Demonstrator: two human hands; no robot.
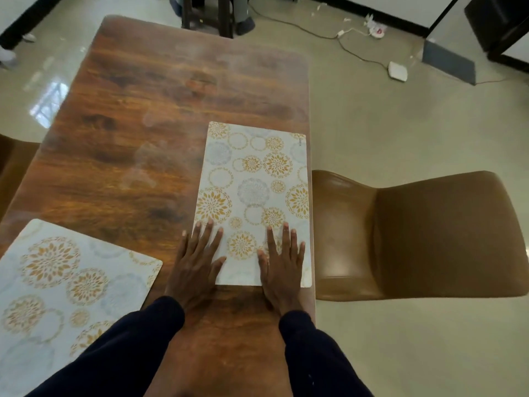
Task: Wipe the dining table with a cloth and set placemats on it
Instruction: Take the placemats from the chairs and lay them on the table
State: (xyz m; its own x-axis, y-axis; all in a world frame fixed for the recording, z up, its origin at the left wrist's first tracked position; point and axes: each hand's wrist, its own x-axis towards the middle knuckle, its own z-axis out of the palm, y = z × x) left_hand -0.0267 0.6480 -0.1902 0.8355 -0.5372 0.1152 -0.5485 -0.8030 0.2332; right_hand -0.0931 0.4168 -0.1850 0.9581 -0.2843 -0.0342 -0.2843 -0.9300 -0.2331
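While both lie flat with fingers spread, left hand (197, 265) and right hand (282, 267) press the placemat (254, 193).

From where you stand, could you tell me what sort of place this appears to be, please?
Probably a dining area, home or office: a long wooden table carrying two floral placemats, a brown padded chair beside it, and cables trailing over the glossy floor.

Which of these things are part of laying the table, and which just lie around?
In the job: dining table, placemat pressed by left hand and right hand, second placemat.
Lying about: brown chair, white box, floor cable.
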